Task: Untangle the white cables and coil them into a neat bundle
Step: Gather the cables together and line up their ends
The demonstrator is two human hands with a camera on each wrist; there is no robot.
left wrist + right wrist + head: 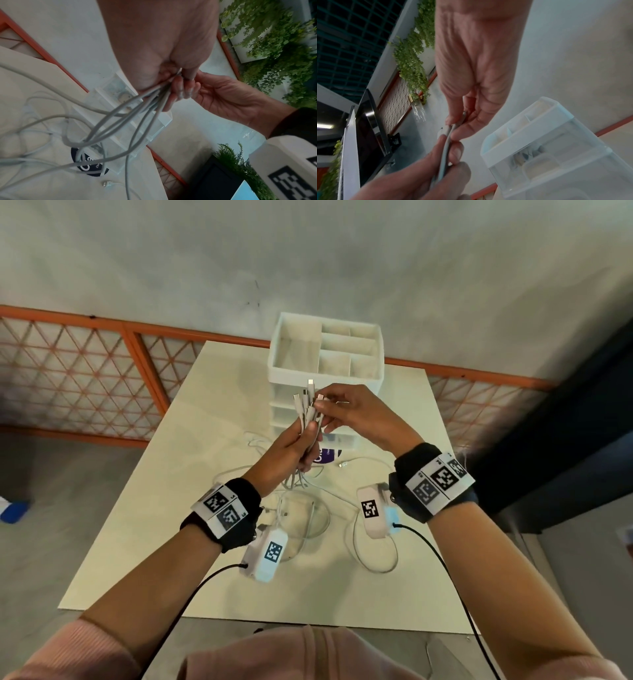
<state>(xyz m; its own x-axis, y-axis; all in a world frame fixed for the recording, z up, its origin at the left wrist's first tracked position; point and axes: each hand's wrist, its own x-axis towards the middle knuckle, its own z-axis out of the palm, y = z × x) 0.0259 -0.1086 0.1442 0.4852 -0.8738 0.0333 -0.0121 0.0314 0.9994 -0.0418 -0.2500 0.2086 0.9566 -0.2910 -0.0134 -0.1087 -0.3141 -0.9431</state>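
The left hand (291, 446) has its grip closed around a bunch of white cables (306, 412), held upright above the surface (171, 474) — their loose lengths trail down onto it. The right hand (356, 412) pinches 1 connector end at the top of the bunch, just before the white organizer (291, 350).

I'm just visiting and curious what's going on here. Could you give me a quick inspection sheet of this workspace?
Surface: pale table, partly bare.
Job's things: white cables, ends gathered upright, rest trailing tangled on the table.
Clutter: white organizer; dark round sticker.
Grips: left hand grips the cable bunch; right hand pinches the plug ends.
Cables: one loose plug lies on the table.
Surroundings: orange lattice fence, grey wall, plants.
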